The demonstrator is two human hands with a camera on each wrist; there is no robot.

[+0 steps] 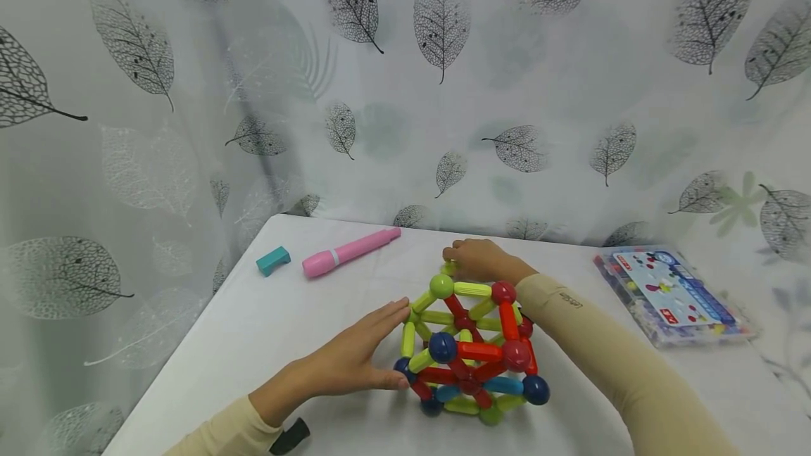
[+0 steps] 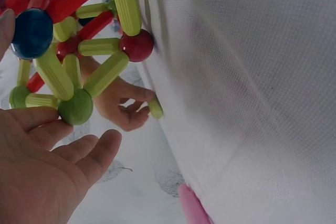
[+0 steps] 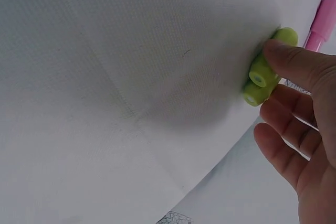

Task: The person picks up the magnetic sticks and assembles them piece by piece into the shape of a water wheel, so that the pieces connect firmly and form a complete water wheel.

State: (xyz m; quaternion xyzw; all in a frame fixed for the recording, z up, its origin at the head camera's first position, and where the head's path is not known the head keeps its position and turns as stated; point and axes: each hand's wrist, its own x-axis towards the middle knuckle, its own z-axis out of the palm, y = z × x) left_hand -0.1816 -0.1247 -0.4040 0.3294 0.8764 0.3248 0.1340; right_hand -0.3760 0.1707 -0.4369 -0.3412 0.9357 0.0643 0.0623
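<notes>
A ball-and-stick magnetic structure of red, yellow-green and blue rods joined by coloured balls stands on the white table. At its left side, my left hand touches it with nearly straight fingers, the thumb by a dark blue ball and the fingertips at a green ball. Behind the structure, my right hand reaches to the table. There it pinches two short yellow-green rods lying side by side, the thumb on the upper one. In the head view the structure and the hand hide most of these rods.
A pink microphone-shaped thing and a teal block lie at the back left. On the right is a clear plastic case with a printed label. A dark object sits beside the left wrist. A leaf-patterned curtain hangs behind the table.
</notes>
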